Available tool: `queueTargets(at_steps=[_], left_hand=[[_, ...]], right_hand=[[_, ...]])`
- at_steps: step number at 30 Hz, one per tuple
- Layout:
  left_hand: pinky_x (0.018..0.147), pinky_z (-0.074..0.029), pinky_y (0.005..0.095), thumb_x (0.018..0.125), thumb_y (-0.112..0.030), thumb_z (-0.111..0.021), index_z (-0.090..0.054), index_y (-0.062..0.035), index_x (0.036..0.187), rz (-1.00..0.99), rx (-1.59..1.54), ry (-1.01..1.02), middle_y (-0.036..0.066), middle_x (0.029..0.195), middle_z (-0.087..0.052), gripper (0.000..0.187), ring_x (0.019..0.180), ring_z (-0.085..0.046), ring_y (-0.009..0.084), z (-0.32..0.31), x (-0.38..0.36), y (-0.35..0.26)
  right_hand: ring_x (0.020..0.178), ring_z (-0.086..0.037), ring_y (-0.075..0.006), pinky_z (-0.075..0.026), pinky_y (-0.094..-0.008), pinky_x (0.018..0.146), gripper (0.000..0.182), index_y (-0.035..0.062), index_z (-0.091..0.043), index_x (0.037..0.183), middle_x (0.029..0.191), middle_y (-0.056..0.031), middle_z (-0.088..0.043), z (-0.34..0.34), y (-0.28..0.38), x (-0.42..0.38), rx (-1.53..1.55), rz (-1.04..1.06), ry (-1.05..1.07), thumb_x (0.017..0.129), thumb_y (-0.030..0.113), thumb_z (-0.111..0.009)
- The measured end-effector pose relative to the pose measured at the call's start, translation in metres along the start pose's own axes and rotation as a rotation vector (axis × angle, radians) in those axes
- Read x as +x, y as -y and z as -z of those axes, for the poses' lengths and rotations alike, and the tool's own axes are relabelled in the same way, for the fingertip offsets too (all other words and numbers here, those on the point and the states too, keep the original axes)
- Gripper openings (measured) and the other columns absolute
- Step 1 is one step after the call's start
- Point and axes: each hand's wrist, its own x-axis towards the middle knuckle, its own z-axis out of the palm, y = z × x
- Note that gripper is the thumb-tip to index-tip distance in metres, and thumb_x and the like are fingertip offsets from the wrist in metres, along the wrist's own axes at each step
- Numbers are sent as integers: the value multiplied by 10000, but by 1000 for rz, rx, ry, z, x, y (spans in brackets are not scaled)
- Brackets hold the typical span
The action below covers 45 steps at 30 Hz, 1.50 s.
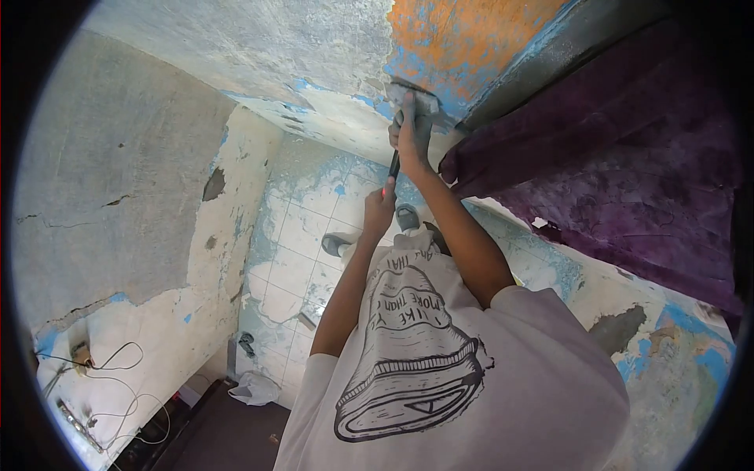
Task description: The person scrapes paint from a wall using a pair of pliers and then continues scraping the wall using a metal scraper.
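Observation:
Both my hands are on a long-handled scraper [394, 165] with a black handle and a wide, pale, dusty head. Fingers of my right hand [414, 140] wrap around it just below the head. Lower down, my left hand [378, 207] is closed around the handle near its end, where a bit of red shows. The scraper's head is against or very close to the wall [452, 47], where an orange and blue paint patch meets bare grey plaster. Whether its edge touches the surface is hard to tell.
At the right hangs a purple curtain [613, 157]. Paint flakes litter the tiled floor [294, 243] around my sandals [333, 243]. Another partly stripped wall [118, 173] stands at the left, with loose cables [118, 365] low on it. A white plastic bag [255, 388] lies beside a dark brown surface [228, 428].

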Motion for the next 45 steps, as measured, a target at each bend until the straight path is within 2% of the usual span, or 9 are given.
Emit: queueTargets(at_steps=[9, 11, 14, 17, 23, 30, 34, 42, 45], left_hand=[[486, -391, 326, 1004, -591, -406, -510, -52, 621, 61, 225, 82, 28, 533, -486, 669, 487, -481, 132, 8, 5, 12], [507, -414, 356, 1002, -582, -422, -532, -19, 637, -136, 257, -17, 72, 534, -527, 680, 493, -519, 172, 8, 6, -1], [532, -433, 385, 1000, -571, -434, -543, 9, 657, -181, 256, -25, 115, 544, -553, 682, 507, -557, 221, 8, 4, -5], [559, -421, 452, 1004, -489, -486, -585, 44, 758, -34, 311, 82, 180, 560, -531, 596, 531, -564, 314, 15, 2, 16], [569, -431, 449, 988, -506, -510, -592, 50, 756, -90, 306, 36, 185, 574, -555, 608, 558, -597, 319, 17, -1, 20], [555, -429, 444, 951, -505, -580, -613, 56, 738, 34, 355, 170, 208, 585, -578, 601, 555, -602, 333, 10, -1, 6], [566, -444, 447, 942, -476, -600, -629, 52, 725, -135, 251, 23, 230, 610, -602, 572, 600, -626, 383, -9, 15, -1], [676, -494, 510, 920, -471, -621, -655, 81, 772, 50, 437, -35, 318, 727, -639, 572, 800, -670, 475, -18, 22, 56], [650, -498, 538, 908, -445, -635, -659, 60, 740, -30, 360, -115, 309, 737, -644, 533, 764, -657, 484, -19, 33, 36]], right_hand=[[357, -261, -57, -185, -255, 356, 576, 196, -314, 600, 482, 83, -257, 9, -23, 2, 27, 29, -96, 944, 582, -568], [359, -254, -56, -183, -258, 359, 572, 202, -313, 600, 483, 83, -255, 3, -9, -3, 68, 47, -53, 945, 579, -570], [375, -252, -55, -185, -259, 371, 550, 208, -323, 609, 489, 84, -257, 7, -9, -1, 70, 79, 35, 946, 553, -588], [393, -265, -53, -193, -250, 388, 510, 207, -348, 624, 505, 84, -279, 26, -42, 2, 24, 17, 48, 937, 485, -639], [412, -313, -54, -230, -249, 414, 432, 177, -404, 648, 538, 75, -340, 32, -51, 1, -22, -15, 111, 898, 333, -719], [404, -373, -73, -283, -250, 391, 389, 135, -458, 668, 526, 42, -407, 34, -63, 9, -149, 4, -143, 901, 312, -714], [390, -399, -88, -293, -268, 390, 395, 129, -472, 630, 497, 31, -431, 22, -29, 12, -135, 82, -89, 899, 304, -702], [366, -385, -94, -285, -278, 374, 355, 136, -480, 644, 471, 37, -412, 47, -59, 18, -37, -213, -127, 894, 271, -693], [357, -363, -89, -271, -272, 369, 347, 142, -466, 655, 479, 41, -404, 28, -39, 18, -28, -65, -83, 903, 252, -683]])
